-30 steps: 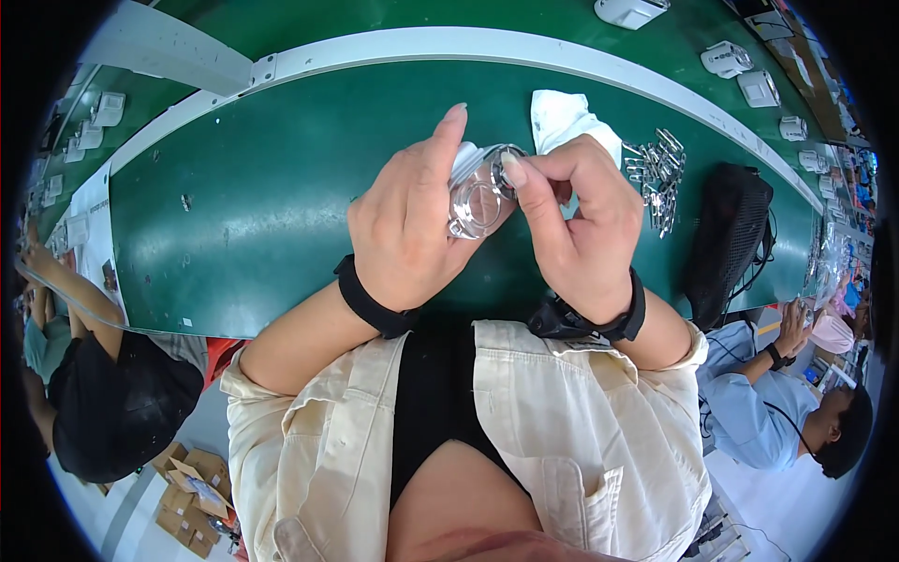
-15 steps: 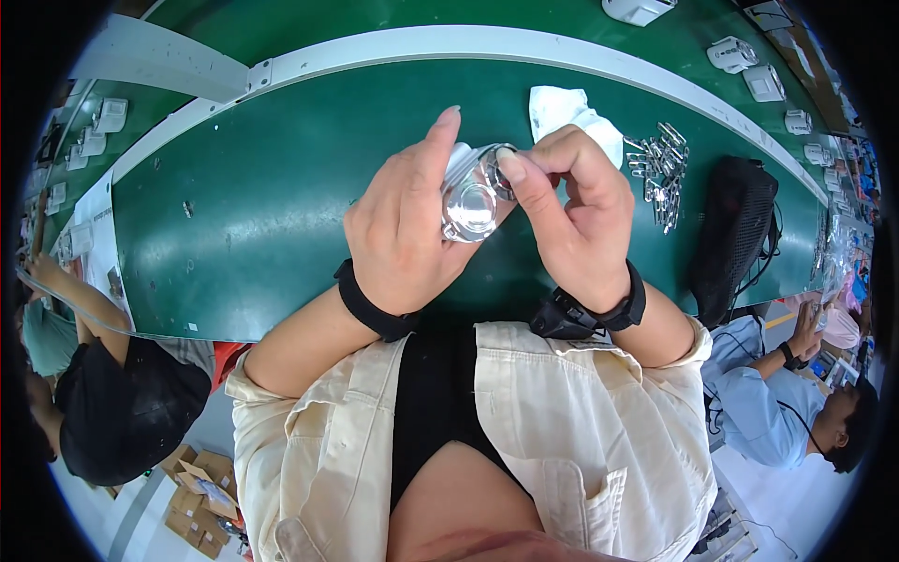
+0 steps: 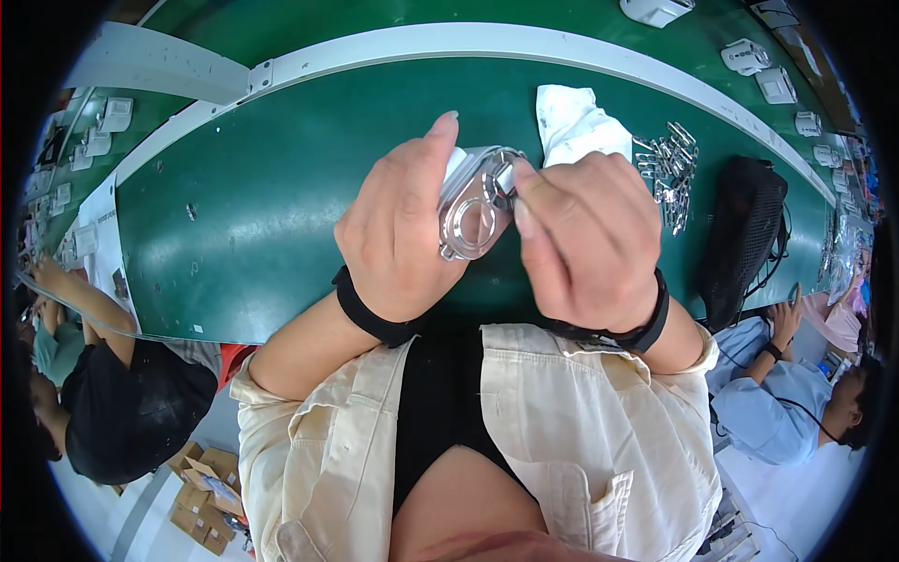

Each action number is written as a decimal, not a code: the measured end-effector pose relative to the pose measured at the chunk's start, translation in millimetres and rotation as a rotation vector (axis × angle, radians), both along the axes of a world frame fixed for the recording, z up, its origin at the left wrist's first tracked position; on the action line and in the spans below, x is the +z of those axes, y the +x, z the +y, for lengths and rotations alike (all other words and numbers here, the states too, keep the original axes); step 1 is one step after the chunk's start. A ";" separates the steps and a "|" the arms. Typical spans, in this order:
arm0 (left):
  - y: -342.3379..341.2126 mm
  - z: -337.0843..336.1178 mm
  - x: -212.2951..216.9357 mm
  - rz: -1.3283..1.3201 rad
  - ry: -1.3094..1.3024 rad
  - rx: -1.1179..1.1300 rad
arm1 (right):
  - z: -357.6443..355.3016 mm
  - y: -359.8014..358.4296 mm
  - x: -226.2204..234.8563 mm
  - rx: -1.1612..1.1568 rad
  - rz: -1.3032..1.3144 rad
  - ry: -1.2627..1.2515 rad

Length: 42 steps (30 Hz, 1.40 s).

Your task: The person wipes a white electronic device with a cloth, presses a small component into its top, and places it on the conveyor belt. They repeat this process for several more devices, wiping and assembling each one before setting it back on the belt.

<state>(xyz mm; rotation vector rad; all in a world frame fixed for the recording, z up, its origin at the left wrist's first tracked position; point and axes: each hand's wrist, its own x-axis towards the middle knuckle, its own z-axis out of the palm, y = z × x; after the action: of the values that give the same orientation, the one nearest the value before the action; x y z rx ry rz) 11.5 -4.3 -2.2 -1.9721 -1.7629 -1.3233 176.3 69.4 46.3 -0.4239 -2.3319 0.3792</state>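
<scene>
My left hand is wrapped round a clear, shiny plastic case, its thumb stretched up along the side. The case is tilted and has a round window at the near end and a smaller round part at the far end. My right hand pinches at that far end with thumb and forefinger; what lies between the fingertips is too small to make out. Beyond the right hand lies a crumpled white cloth or paper, and beside it a pile of small metal clips.
A black mesh pouch-like thing with a cord lies on the green table at right. A white rail runs along the far side, with white devices beyond. Co-workers sit at left and right.
My right hand has turned over and come lower and right, its fingers more curled at the case's far end. The case has tilted slightly in my left hand.
</scene>
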 end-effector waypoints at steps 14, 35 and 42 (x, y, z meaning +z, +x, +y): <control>3.1 -9.9 2.7 -0.319 -0.221 -0.205 | 5.9 -4.7 -18.0 0.206 0.267 -1.209; 8.5 -6.0 5.4 -0.183 -0.065 -0.156 | -0.2 -6.7 -19.9 0.466 0.285 -1.519; 1.1 -11.6 5.3 -0.188 -0.132 -0.232 | -0.8 -6.3 -19.7 0.541 0.370 -1.601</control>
<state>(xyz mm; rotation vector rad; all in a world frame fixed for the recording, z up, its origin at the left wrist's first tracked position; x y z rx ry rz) 12.5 -15.9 3.2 -2.2484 -1.7869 -1.5471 170.0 68.6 26.6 -0.3368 -1.2749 2.3271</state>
